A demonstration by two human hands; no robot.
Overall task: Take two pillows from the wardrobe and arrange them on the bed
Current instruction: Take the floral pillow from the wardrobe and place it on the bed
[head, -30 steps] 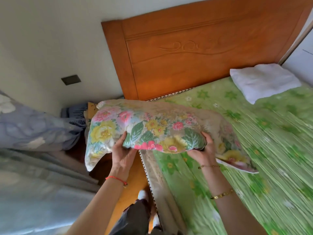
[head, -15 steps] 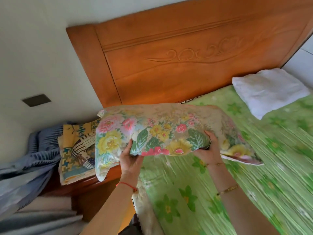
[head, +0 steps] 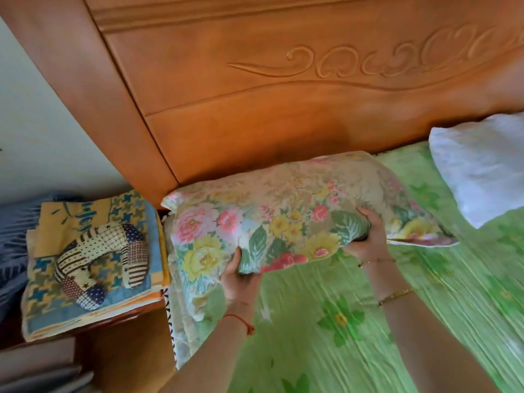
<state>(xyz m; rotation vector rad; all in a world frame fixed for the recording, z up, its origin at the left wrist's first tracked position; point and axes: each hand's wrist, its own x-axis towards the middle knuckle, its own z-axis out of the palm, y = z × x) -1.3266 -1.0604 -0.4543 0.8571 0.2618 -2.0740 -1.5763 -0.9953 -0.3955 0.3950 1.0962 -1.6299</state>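
Note:
A floral pillow (head: pixel 286 211) with pink and yellow flowers lies lengthwise at the head of the bed, its far edge close to the wooden headboard (head: pixel 283 89). My left hand (head: pixel 241 276) grips its near edge from below on the left. On the right, my right hand (head: pixel 368 236) clasps the same near edge. A white pillow (head: pixel 482 177) lies flat at the bed's far right, next to the headboard. The bed (head: pixel 368 321) is covered in a green flowered sheet.
Left of the bed, a wooden bedside stand (head: pixel 119 336) carries folded yellow and blue cloths (head: pixel 93 222) with a patchwork neck pillow (head: pixel 105 259) on top. Blue bedding (head: pixel 14 236) lies at the far left edge.
The floral pillow moved forward and down toward the headboard, held by both hands throughout. The view closed in on the head of the bed.

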